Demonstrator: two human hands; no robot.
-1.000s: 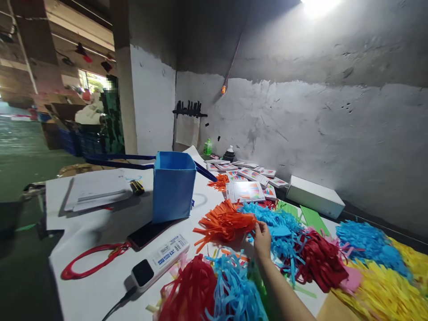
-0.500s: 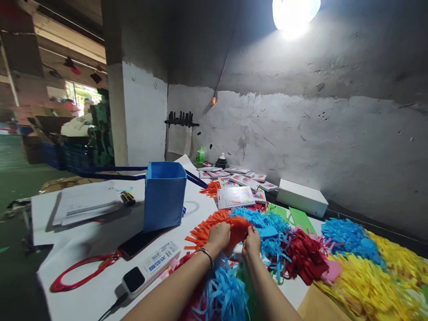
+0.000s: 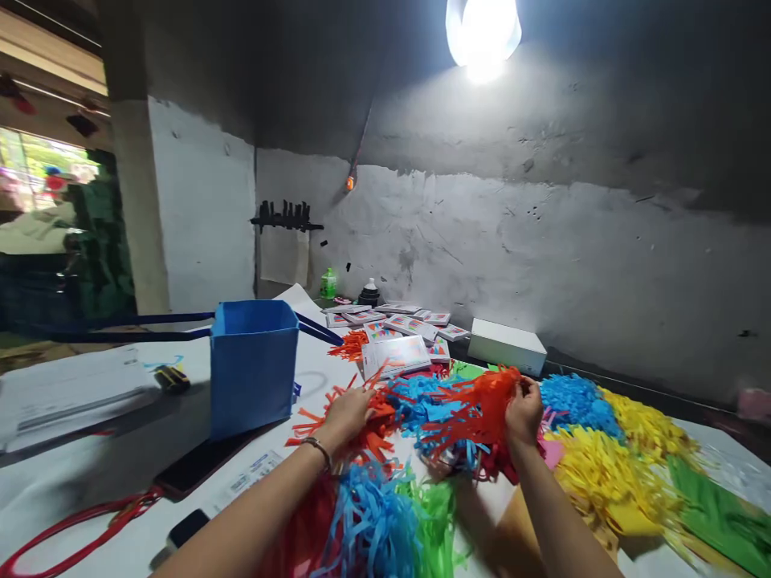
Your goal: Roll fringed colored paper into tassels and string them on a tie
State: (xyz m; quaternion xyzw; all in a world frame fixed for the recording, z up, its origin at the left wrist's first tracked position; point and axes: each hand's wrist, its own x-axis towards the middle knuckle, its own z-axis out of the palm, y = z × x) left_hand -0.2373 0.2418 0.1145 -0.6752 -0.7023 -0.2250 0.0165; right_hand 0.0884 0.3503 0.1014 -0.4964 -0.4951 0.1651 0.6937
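My right hand [image 3: 523, 408] is closed on a bunch of orange-red fringed paper [image 3: 485, 405], raised over the blue fringe. At the left, my left hand [image 3: 349, 413] has its fingers bent against more orange fringe [image 3: 377, 425]; what its fingertips grip is hidden. A bracelet sits on my left wrist. Blue fringe [image 3: 373, 514] and bright green fringe [image 3: 437, 518] lie between my forearms, with dark red paper [image 3: 307, 526] beside them.
A blue bag [image 3: 253, 365] stands at the left by a phone [image 3: 198, 466] and a red strap [image 3: 78, 526]. Printed packets [image 3: 394, 355] and a white box [image 3: 507, 347] lie toward the wall. Yellow fringe [image 3: 608, 478] and green sheets [image 3: 723, 514] are at the right.
My hands have moved apart, the right one carrying orange fringe rightward. The orange paper earlier stretched between them is now in two separate bunches. The view has turned right.
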